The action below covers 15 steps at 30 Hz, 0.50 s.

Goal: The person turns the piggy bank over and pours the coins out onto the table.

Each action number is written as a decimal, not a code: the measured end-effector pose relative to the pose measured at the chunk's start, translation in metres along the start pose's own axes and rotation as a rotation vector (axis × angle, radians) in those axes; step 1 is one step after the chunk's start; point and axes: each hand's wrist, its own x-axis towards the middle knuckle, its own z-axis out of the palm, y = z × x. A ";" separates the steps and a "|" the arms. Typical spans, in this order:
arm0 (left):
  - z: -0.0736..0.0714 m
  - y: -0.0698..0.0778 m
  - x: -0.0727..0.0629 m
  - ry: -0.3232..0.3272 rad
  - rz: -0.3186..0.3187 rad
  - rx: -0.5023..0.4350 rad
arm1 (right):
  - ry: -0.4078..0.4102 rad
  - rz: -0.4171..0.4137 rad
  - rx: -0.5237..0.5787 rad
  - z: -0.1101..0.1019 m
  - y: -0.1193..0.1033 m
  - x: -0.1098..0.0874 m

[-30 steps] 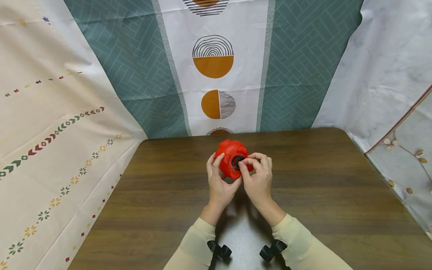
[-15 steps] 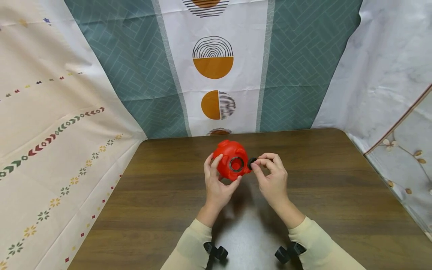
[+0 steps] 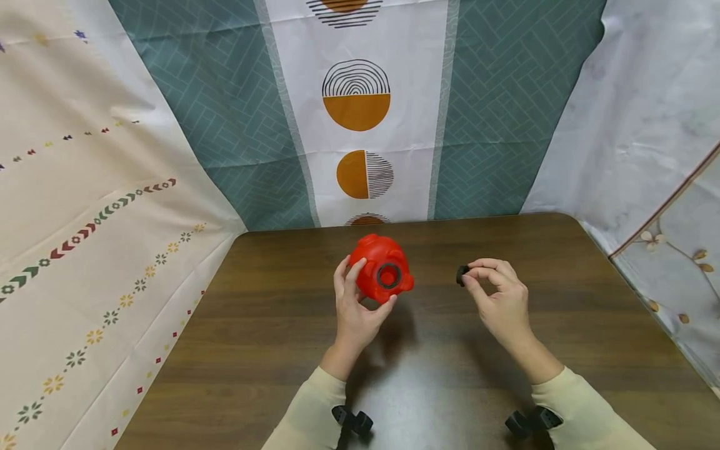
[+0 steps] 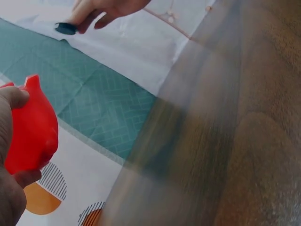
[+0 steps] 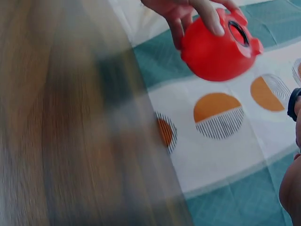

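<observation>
My left hand (image 3: 357,312) grips a red piggy bank (image 3: 372,250) above the table, thumb underneath and fingers up its left side. Its stubby feet surround a round, black-rimmed hole that faces me in the head view; red shows inside. Off to the right, my right hand (image 3: 502,303) pinches a small black stopper (image 3: 462,275) between thumb and fingertips, well apart from the bank. The left wrist view shows the stopper (image 4: 66,28) edge-on at the fingertips, and the bank (image 4: 33,127) partly covered by the left hand. In the right wrist view the bank's (image 5: 211,56) hole is visible from the side.
A brown wooden table (image 3: 270,325) lies under both hands. Patterned cloths hang around it: a teal and white one (image 3: 489,125) behind, a cream one (image 3: 84,206) at left, a whitish one (image 3: 635,125) at right. Black cameras (image 3: 361,424) sit on both wrists.
My right hand has pulled the black stopper out of the piggy bank's hole and carried it right. My left hand, still holding the bank, has shifted slightly left.
</observation>
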 end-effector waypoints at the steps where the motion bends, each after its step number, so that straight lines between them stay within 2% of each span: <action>1: 0.000 0.000 0.000 -0.001 0.002 0.001 | -0.004 0.008 -0.013 -0.003 0.008 -0.001; 3: 0.001 -0.001 0.000 -0.004 0.007 0.001 | -0.022 0.030 -0.024 -0.010 0.022 -0.004; 15: 0.005 0.000 -0.001 -0.007 0.004 0.017 | -0.080 0.174 0.027 -0.027 0.040 -0.007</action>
